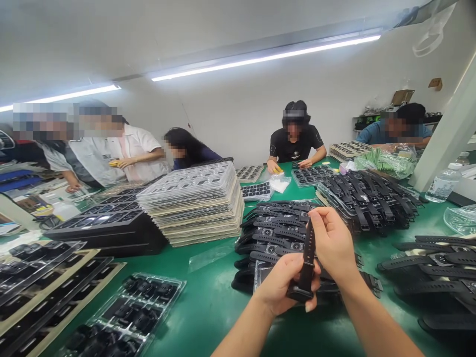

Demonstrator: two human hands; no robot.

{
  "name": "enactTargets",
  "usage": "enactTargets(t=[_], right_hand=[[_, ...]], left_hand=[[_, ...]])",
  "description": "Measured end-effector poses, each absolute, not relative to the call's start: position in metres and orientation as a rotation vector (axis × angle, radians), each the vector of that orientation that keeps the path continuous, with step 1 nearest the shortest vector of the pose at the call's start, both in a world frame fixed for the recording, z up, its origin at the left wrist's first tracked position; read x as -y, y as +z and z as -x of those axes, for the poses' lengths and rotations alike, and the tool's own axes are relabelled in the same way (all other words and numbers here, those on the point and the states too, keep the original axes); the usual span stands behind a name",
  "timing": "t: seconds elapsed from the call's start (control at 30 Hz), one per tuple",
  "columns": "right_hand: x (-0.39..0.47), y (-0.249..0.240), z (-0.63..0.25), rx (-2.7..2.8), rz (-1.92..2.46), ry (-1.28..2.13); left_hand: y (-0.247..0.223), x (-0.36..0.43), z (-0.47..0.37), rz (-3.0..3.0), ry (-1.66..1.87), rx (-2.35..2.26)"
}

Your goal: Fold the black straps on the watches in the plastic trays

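A black smartwatch (pixel 307 270) with its strap pointing up is held between my two hands near the centre right. My left hand (pixel 284 285) is closed round the watch body at the lower end. The fingers of my right hand (pixel 330 238) pinch the upper part of the strap. Just behind and under them lies a pile of black watches (pixel 267 233) with straps, in layered clear trays. Another heap of strapped watches (pixel 362 193) is at the back right, and more watches (pixel 439 277) lie at the right edge.
A tall stack of trays (pixel 197 203) stands left of centre beside a black case (pixel 111 228). Clear trays (pixel 137 307) of dark parts lie front left. A plastic bottle (pixel 444 182) stands at right. Several people sit or stand across the green table (pixel 211 287).
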State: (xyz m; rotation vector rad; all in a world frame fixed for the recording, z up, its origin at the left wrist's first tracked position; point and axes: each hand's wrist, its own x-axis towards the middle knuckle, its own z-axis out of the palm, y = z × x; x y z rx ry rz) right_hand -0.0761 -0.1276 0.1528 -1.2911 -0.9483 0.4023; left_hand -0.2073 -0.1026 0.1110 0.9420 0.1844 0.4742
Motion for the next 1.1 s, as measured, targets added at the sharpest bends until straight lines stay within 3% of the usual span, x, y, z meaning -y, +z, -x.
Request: enactTargets(t=[0.2,0.37,0.47,0.6,0.8,1.1], right_hand=[[0.130,0.155,0.074,0.924,1.215,0.485],[0.144,0.170,0.080,1.187,1.217,0.426],[0.148,0.173,0.090,1.408,1.272,0.595],[0.141,0.164,0.100,1.256,1.143,0.764],[0.131,0.154,0.101,0.962,0.900,0.951],[0.131,0.154,0.106,0.812,0.828,1.037]], left_hand=[[0.121,0.104,0.209,-1.176,0.570,-0.348],[0.144,0.095,0.230,-1.891,0.999,-0.716],[0.149,0.088,0.243,-2.261,1.190,-0.803],[0.149,0.089,0.249,-2.568,1.201,-0.769],[0.145,0.091,0.246,-2.630,1.640,-0.565],[0.146,0.090,0.242,-2.704,1.771,-0.515]])
